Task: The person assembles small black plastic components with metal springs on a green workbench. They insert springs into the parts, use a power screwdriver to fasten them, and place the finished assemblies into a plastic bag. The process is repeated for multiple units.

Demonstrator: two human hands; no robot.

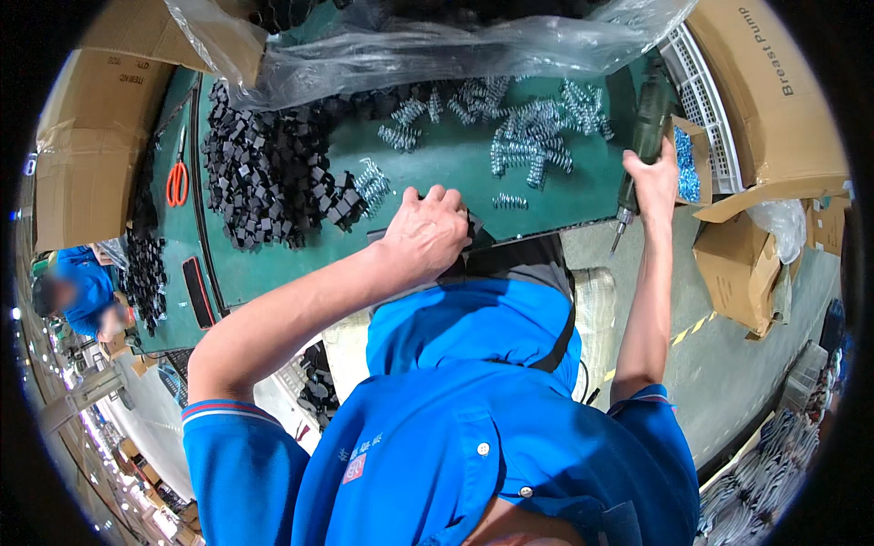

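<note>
My right hand (pixel 655 177) is wrapped around a dark green electric screwdriver (pixel 651 114), held upright past the table's right side with its bit pointing down. At the front edge of the green table, my left hand (pixel 428 232) is closed over a black part (pixel 475 227), most of which the fingers hide. A single coil spring (pixel 511 202) lies just right of that hand. Farther back is a pile of metal springs (pixel 533 136). A heap of small black blocks (pixel 264 173) spreads to the left, with another spring (pixel 371 187) at its edge.
Orange-handled scissors (pixel 177 182) and a black phone-like object with a red rim (pixel 198 291) lie on the left. An open box of blue screws (pixel 686 164) stands by my right hand. Clear plastic sheeting (pixel 437 59) hangs across the back. A co-worker (pixel 82 291) is at far left.
</note>
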